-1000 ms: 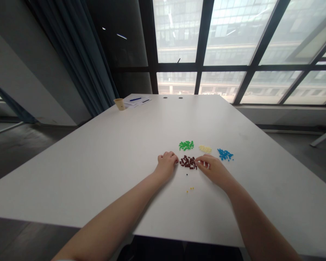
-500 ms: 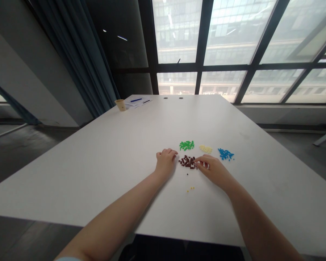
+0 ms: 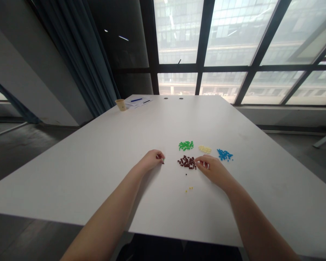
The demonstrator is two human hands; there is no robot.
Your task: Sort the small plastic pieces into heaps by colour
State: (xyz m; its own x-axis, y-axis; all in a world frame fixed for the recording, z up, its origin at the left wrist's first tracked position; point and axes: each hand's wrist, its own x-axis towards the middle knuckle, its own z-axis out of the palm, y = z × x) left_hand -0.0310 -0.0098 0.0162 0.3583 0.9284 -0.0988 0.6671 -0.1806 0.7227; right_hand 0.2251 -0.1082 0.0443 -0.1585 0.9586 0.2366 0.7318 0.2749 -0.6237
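On the white table (image 3: 103, 159) lie small piles of tiny blocks: dark brown (image 3: 187, 161), green (image 3: 186, 145), pale yellow (image 3: 204, 148) and blue (image 3: 224, 154). My left hand (image 3: 151, 159) rests left of the brown pile, fingers curled, with a small dark piece and a green speck at its fingertips. My right hand (image 3: 212, 167) sits at the brown pile's right edge, fingertips pinched together on a small piece I cannot make out. A single dark block (image 3: 186, 174) and a few yellow ones (image 3: 189, 188) lie closer to me.
At the far left corner of the table stand a small paper cup (image 3: 121, 104) and papers with blue pens (image 3: 137, 101). Large windows and a dark curtain are behind the table.
My left hand has drawn away to the left from the brown pile, its fingers now pinched on a small piece. My right hand has stayed at the pile's right edge.
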